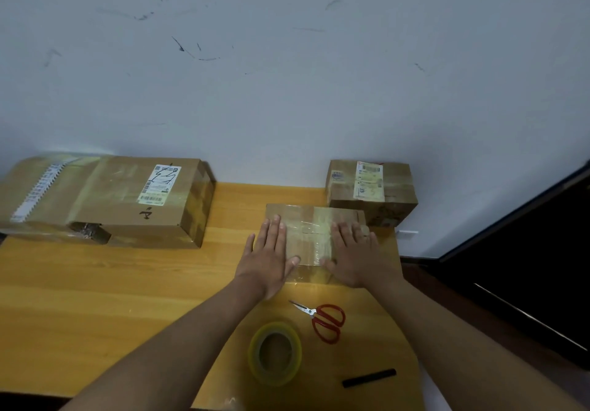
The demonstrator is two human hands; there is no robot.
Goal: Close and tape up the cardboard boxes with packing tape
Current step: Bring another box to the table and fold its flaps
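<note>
A small closed cardboard box (311,238) lies on the wooden table (111,289), with clear tape across its top. My left hand (269,252) lies flat on the box's left part, fingers straight. My right hand (356,254) presses flat on its right part, fingers spread. A roll of clear yellowish packing tape (275,352) lies flat near the table's front edge. Red-handled scissors (322,318) lie just right of the roll, blades pointing toward the box.
A large taped box (121,199) with a shipping label stands at the back left. A smaller labelled box (372,190) sits against the wall at the back right. A black marker-like stick (368,378) lies front right. The table's right edge borders dark furniture (526,267).
</note>
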